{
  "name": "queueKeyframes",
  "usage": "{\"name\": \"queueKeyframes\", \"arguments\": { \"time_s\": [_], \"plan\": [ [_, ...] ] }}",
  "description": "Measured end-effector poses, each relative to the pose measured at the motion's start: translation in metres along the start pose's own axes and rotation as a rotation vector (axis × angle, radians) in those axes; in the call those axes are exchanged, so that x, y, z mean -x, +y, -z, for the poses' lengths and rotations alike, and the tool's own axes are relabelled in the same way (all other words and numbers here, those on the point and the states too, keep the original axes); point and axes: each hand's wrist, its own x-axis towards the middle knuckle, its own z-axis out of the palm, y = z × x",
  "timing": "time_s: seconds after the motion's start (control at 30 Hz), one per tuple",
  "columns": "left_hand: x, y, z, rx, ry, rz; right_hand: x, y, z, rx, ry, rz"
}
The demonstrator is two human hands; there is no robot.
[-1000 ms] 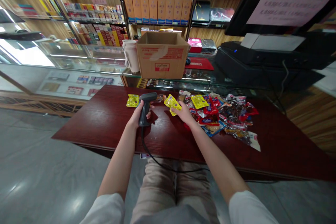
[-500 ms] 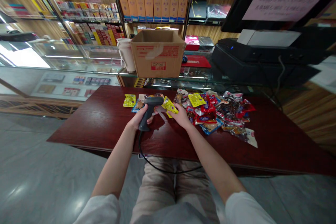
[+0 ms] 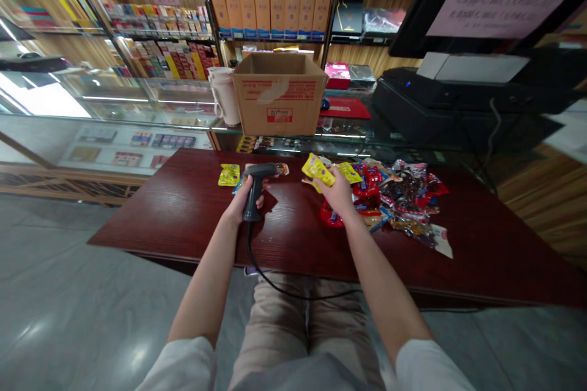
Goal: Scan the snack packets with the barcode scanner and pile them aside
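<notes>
My left hand [image 3: 241,198] is wrapped round the grip of a dark grey barcode scanner [image 3: 255,190], its head pointing right and its cable hanging toward my lap. In my right hand [image 3: 338,193] is a yellow snack packet [image 3: 318,170], held between thumb and fingers at the left edge of a heap. That heap of red, blue and clear snack packets [image 3: 403,192] covers the right-centre of the table. Another yellow packet [image 3: 228,175] lies left of the scanner, and a few packets behind the scanner are partly hidden by it.
The dark red wooden table [image 3: 174,208] stands before me. Behind it are a glass counter [image 3: 151,128], an open cardboard box [image 3: 279,101], a white cup [image 3: 224,98] and a black printer-like machine [image 3: 458,104]. Stocked shelves line the back wall.
My right hand has moved right with the yellow packet, away from the scanner toward the heap. The scanner in my left hand has shifted slightly left.
</notes>
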Motion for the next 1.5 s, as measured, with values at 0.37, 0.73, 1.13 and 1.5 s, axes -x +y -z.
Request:
{"name": "queueKeyframes", "arguments": {
  "time_s": [0.37,0.73,1.13,1.5],
  "plan": [
    [-0.005,0.009,0.014,-0.222,0.603,-0.025,-0.031,0.049,0.099,0.647,0.304,-0.264],
    [-0.005,0.007,0.026,-0.165,0.438,0.065,-0.047,-0.001,-0.018,0.425,-0.049,0.354],
    [-0.006,0.009,0.030,0.110,0.472,-0.184,-0.081,-0.018,-0.125,0.517,-0.597,0.213],
    [0.001,0.017,0.016,0.123,0.531,-0.162,-0.053,-0.002,-0.045,0.142,-0.278,0.029]
  ]
}}
